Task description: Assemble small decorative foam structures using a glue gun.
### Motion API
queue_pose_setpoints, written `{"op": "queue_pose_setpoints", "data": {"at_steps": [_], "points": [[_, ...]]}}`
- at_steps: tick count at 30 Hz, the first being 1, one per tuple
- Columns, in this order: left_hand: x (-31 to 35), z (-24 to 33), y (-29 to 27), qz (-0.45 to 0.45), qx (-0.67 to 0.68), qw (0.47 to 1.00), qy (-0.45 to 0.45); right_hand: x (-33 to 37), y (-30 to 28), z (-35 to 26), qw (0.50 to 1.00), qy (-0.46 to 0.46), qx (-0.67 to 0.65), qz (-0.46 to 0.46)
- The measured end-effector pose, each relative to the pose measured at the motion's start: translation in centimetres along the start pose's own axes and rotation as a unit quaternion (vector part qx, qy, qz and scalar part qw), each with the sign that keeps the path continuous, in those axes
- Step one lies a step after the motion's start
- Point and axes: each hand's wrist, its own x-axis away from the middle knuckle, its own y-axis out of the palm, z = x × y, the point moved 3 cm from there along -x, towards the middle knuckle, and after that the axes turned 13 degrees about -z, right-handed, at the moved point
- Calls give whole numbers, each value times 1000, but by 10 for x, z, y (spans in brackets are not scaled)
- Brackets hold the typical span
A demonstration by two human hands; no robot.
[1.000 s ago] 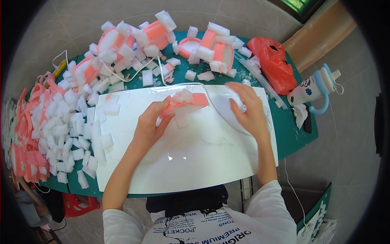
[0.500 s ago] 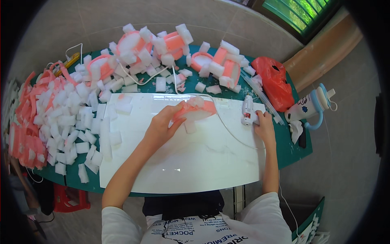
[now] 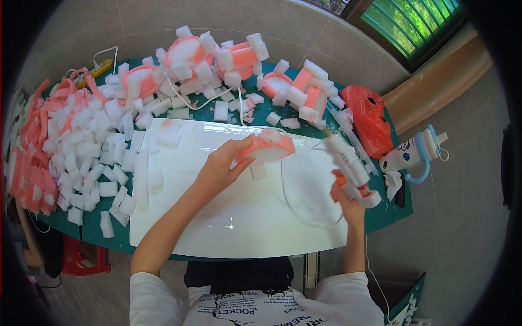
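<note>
My left hand point(image 3: 223, 162) pinches the left end of a pink-rimmed white foam piece point(image 3: 270, 150) above the white board point(image 3: 217, 217). Pale foam bits sit on its upper edge. At the right, my right hand point(image 3: 346, 200) is wrapped round the handle of a white hot glue gun point(image 3: 348, 163), lifted off the board with its nozzle tilted up toward the far left. A white cord point(image 3: 287, 198) loops across the board beside it. The fingers of my right hand are partly hidden by the gun.
Loose white foam blocks point(image 3: 89, 168) and pink foam strips point(image 3: 33, 174) cover the table's left side. Several assembled pink-and-white foam pieces point(image 3: 187, 51) stand at the back. Clear glue sticks point(image 3: 353, 138), a red plastic bag point(image 3: 370, 122) and a tumbler point(image 3: 408, 154) lie at the right.
My right hand has lifted the glue gun from the board and turned its nozzle toward the far left. My left hand keeps hold of the foam piece; the view has shifted slightly.
</note>
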Motion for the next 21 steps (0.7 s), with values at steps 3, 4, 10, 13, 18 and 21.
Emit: {"op": "queue_pose_setpoints", "data": {"at_steps": [3,4,10,13,18,21], "points": [[-1,2,1,6,0,1000,7,-2,28,-4,995,33,-41,-81],[0,1,1,7,-1,1000,7,-3,37,-5,989,64,-73,-107],[1,0,0,3,4,1000,-3,-7,54,-4,984,101,-84,-117],[2,-2,0,10,3,1000,11,-7,56,-5,983,107,-101,-109],[2,-5,1,8,2,1000,7,-7,58,-5,983,94,-126,-93],[1,0,-2,-8,-16,1000,6,-9,59,-4,980,94,-154,-86]]}}
